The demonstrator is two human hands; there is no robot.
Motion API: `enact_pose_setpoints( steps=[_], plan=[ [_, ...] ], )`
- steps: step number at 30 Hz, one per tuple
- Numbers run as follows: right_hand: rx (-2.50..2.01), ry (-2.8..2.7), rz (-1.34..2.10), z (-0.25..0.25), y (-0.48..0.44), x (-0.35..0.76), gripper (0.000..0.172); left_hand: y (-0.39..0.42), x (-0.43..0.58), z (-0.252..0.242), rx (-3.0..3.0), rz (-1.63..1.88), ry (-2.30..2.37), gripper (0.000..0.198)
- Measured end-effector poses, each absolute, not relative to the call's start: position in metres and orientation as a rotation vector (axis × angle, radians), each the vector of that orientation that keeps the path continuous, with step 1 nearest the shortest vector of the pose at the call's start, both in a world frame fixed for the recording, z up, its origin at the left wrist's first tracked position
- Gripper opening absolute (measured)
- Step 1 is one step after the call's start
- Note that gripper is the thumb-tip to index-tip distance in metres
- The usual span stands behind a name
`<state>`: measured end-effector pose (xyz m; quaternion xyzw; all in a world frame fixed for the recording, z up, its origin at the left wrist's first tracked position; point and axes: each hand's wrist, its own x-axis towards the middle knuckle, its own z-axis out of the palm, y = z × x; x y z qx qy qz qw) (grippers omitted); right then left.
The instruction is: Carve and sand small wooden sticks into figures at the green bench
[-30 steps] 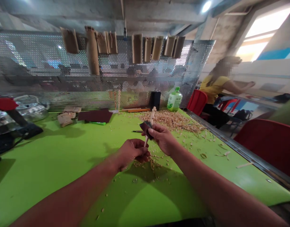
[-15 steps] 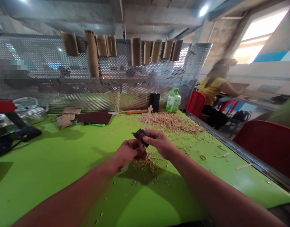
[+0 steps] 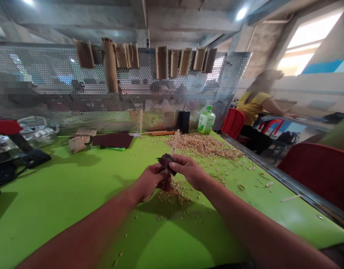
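Observation:
A slim, pale carved wooden stick (image 3: 176, 142) with a notched outline points up and away from me above the table. My left hand (image 3: 149, 182) is closed around its lower end, which the fingers mostly hide. With thumb and fingers, my right hand (image 3: 191, 172) pinches a folded piece of dark sandpaper (image 3: 167, 162) against the stick's middle. Both hands are close together over a small heap of wood shavings (image 3: 179, 192).
Behind the hands, a large pile of shavings (image 3: 205, 144) lies near a green bottle (image 3: 206, 120) and a black phone-like slab (image 3: 184, 121). Dark red sheets (image 3: 112, 140) rest at the back left, with a metal kettle (image 3: 39, 132) farther left. Someone in yellow (image 3: 248, 104) sits at right.
The carved stick's top has dipped slightly and my left hand's fingers have shifted a little on its lower end. The sandpaper stays in my right hand.

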<state>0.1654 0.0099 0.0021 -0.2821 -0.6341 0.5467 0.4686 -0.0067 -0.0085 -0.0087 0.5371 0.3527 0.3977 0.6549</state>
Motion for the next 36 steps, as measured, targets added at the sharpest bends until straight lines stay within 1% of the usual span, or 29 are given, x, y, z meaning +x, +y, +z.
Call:
enact_pose_setpoints(
  steps=[4,6,12,15,17,21,26,29,31,34,36],
  plan=[
    [-0.741,-1.347,1.144,0.01,0.015,0.174,0.028,-0.011,-0.006,-0.004,1.208,0.867,0.787,0.037],
    [-0.765,-1.337,1.082,0.014,0.019,0.18,0.028,-0.012,-0.005,-0.003,1.218,0.851,0.804,0.035],
    [-0.971,-1.502,0.838,0.016,0.017,0.183,0.03,-0.01,-0.004,-0.005,1.291,0.848,0.833,0.029],
    [-1.05,-1.75,0.868,0.013,0.012,0.177,0.027,-0.007,-0.006,-0.007,1.321,0.89,0.862,0.028],
    [-1.073,-1.817,0.849,0.012,0.011,0.175,0.027,-0.005,-0.007,-0.009,1.358,0.891,0.883,0.029],
    [-1.122,-1.588,0.655,0.016,0.015,0.181,0.027,-0.004,-0.005,-0.013,1.385,0.868,0.877,0.027],
    [-1.142,-1.738,0.726,0.02,0.016,0.185,0.027,-0.007,-0.002,-0.011,1.373,0.86,0.947,0.023],
    [-1.154,-1.595,0.637,0.02,0.018,0.187,0.025,-0.009,-0.001,-0.008,1.379,0.845,0.943,0.022],
    [-1.162,-1.584,0.7,0.019,0.019,0.188,0.024,-0.011,-0.001,-0.007,1.379,0.83,0.946,0.023],
    [-1.159,-1.741,0.855,0.016,0.019,0.186,0.024,-0.01,-0.001,-0.007,1.43,0.842,0.991,0.026],
    [-1.156,-1.723,0.8,0.015,0.019,0.184,0.025,-0.008,-0.002,-0.006,1.473,0.861,1.018,0.026]
  ],
)
